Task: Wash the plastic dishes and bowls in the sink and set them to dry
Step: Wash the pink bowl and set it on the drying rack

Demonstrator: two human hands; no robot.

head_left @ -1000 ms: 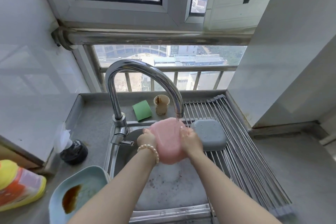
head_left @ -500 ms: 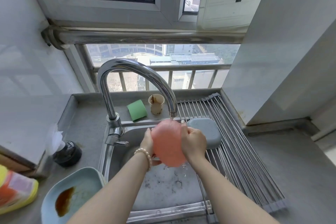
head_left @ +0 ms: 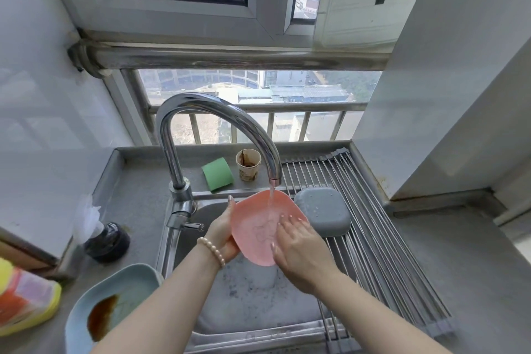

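A pink plastic plate (head_left: 258, 227) is held over the sink (head_left: 253, 299), its inside facing up under the water running from the faucet (head_left: 218, 115). My left hand (head_left: 222, 231) grips its left rim from below. My right hand (head_left: 301, 244) lies with straight fingers on the plate's right inner side. A grey-blue square bowl (head_left: 323, 214) rests upside down on the roll-up drying rack (head_left: 370, 238). A light-blue dish (head_left: 115, 304) with a brown sauce stain sits at the sink's left.
A green sponge (head_left: 217, 174) and a stained paper cup (head_left: 248, 164) stand behind the sink. A dark round bottle (head_left: 107, 241) and a yellow detergent pouch (head_left: 24, 296) lie on the left counter. Walls close in on both sides.
The pink plate has been turned over: its back faced me before, now its inside faces up under the stream. My right hand moved from the rim onto the inner surface.
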